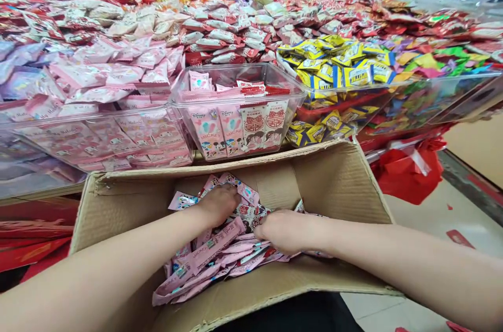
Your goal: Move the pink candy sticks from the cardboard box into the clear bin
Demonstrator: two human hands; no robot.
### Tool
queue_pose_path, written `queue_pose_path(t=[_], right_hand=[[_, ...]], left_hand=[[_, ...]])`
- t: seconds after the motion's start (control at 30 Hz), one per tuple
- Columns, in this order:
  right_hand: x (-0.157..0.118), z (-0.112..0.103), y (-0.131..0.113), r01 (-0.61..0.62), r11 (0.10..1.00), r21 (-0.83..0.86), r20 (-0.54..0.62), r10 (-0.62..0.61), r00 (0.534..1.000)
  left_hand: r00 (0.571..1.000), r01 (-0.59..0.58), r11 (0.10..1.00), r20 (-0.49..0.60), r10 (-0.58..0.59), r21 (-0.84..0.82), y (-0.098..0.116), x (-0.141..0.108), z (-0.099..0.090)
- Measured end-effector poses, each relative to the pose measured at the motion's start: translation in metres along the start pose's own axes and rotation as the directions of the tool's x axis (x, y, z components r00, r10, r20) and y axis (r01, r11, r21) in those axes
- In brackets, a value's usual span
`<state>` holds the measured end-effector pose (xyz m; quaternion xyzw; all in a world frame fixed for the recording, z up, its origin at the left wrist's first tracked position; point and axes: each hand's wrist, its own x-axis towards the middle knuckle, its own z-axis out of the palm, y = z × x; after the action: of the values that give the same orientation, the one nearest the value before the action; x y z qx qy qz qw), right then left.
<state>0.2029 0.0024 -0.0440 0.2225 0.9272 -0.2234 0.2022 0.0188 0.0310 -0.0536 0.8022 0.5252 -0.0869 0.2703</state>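
Both of my hands are down inside a cardboard box [330, 175], among a heap of pink and white printed candy packets [220, 248]. My left hand [222, 203] is closed over packets at the back of the heap, its fingers curled and partly hidden. Close by on the right, my right hand [283, 230] has its fingers bent round packets bearing a red and black print [249, 211]. Its fingertips are partly out of sight. Long pink packets lie loosely stacked in front of both hands.
A clear plastic bin [239, 96] with upright pink and white packets stands just beyond the box. Left of it is a bin of pink packets [118, 122]; to the right are yellow and blue packets [353, 73]. A red bag [408, 172] hangs at the right.
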Motion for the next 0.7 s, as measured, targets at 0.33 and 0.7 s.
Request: queue_pose_path(t=[0.33, 0.7], right_hand=[[-0.005, -0.014, 0.019, -0.215, 0.953, 0.211, -0.387, 0.284, 0.877], [-0.040, -0.051, 0.003, 0.263, 0.471, 0.842, -0.502, 0.506, 0.701]], left_hand=[[0.993, -0.115, 0.973, 0.058, 0.105, 0.199, 0.013, -0.011, -0.007], [0.976, -0.071, 0.691, -0.192, -0.099, -0.719, 0.049, -0.068, -0.060]])
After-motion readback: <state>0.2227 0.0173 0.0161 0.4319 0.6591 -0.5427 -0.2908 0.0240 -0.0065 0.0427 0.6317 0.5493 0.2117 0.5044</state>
